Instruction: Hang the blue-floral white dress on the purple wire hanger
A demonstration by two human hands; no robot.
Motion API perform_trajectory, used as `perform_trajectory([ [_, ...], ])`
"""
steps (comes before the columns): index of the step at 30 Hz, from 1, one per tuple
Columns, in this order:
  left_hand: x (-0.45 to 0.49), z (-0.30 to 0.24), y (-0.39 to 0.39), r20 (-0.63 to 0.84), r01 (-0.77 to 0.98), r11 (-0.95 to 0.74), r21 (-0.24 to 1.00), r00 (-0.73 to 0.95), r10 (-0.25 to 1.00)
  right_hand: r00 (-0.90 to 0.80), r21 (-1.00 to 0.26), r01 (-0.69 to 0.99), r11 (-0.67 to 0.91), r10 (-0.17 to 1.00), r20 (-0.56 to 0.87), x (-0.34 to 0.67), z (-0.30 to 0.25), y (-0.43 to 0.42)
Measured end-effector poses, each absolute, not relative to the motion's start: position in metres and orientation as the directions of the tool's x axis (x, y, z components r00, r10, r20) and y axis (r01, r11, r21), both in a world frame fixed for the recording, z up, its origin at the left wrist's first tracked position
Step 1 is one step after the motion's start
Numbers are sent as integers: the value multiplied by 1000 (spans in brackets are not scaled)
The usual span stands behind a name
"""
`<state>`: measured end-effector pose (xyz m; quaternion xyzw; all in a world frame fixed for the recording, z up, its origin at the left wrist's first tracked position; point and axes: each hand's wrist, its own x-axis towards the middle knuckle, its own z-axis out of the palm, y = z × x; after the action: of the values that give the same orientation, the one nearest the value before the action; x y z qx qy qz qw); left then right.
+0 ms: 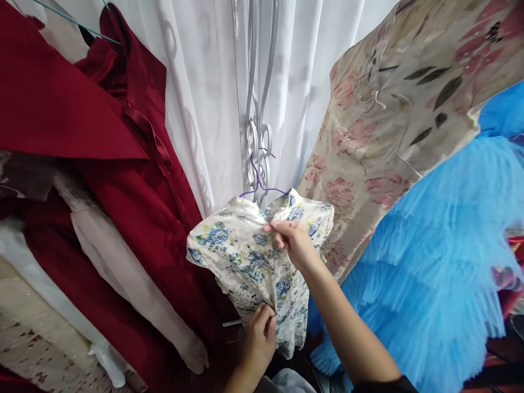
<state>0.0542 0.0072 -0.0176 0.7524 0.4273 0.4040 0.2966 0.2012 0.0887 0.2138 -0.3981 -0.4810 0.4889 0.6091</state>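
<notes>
A short-sleeved white blouse (245, 256) with blue roses and yellow-green sprigs hangs in the middle on a thin purple hanger (258, 183). The hanger's hook catches on white curled metalwork. Just below the collar, my right hand (291, 239) pinches the blouse's front edge between thumb and fingers. Lower down, my left hand (261, 330) is closed on the same front edge. Between the two hands the front seam runs nearly straight. Whether a button or other fastener lies under the fingers I cannot make out.
Dark red garments (135, 180) and a pale sheer sleeve (135, 278) hang at left. At right are a beige flower-printed dress (360, 147) and a bright blue ruffled tulle dress (426, 245). White curtains (204, 93) and a metal frame (252, 60) stand behind.
</notes>
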Motion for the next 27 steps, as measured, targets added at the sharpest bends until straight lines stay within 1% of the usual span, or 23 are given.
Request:
perform_trajectory([
  [4, 54, -14, 16, 322, 429, -494, 756, 413, 852, 99, -910, -255, 326, 945, 311, 204, 237, 99],
  [6, 51, 8, 30, 312, 435, -533, 726, 482, 819, 94, -898, -258, 356, 935, 343, 203, 237, 98],
  [7, 48, 25, 39, 332, 426, -567, 705, 508, 795, 87, -899, -246, 363, 932, 352, 202, 236, 96],
  [9, 42, 73, 61, 478, 366, -645, 671, 451, 753, 69, -909, -202, 364, 931, 358, 200, 232, 89],
  [11, 38, 129, 84, 643, 312, -715, 626, 313, 699, 44, -921, -142, 362, 932, 359, 200, 231, 82],
  [12, 37, 156, 94, 710, 314, -754, 577, 263, 653, 32, -923, -112, 367, 930, 366, 200, 231, 80],
  [13, 38, 180, 102, 739, 330, -777, 537, 260, 621, 23, -923, -81, 377, 926, 376, 200, 231, 79],
  [15, 43, 217, 113, 750, 364, -817, 447, 345, 565, 21, -915, -18, 403, 915, 403, 200, 229, 80],
  [17, 49, 236, 116, 737, 385, -838, 387, 418, 532, 77, -902, 51, 429, 899, 432, 199, 220, 85],
  [19, 50, 242, 116, 760, 391, -846, 361, 402, 510, 145, -898, 125, 422, 887, 438, 196, 204, 92],
  [21, 40, 245, 117, 815, 400, -831, 386, 274, 510, 164, -912, 170, 374, 902, 400, 194, 184, 97],
  [23, 19, 245, 127, 848, 379, -792, 479, 33, 528, 133, -937, 170, 305, 935, 328, 192, 165, 96],
  [24, 4, 243, 135, 833, 328, -770, 547, -118, 541, 116, -948, 157, 277, 948, 297, 191, 158, 94],
  [25, -11, 240, 145, 781, 233, -750, 620, -279, 559, 100, -956, 139, 258, 957, 272, 190, 153, 90],
  [26, -26, 234, 155, 684, 82, -725, 684, -419, 597, 78, -963, 121, 240, 965, 251, 188, 149, 85],
  [27, -39, 225, 163, 548, -110, -687, 719, -518, 657, 49, -969, 105, 226, 972, 231, 186, 146, 79],
])
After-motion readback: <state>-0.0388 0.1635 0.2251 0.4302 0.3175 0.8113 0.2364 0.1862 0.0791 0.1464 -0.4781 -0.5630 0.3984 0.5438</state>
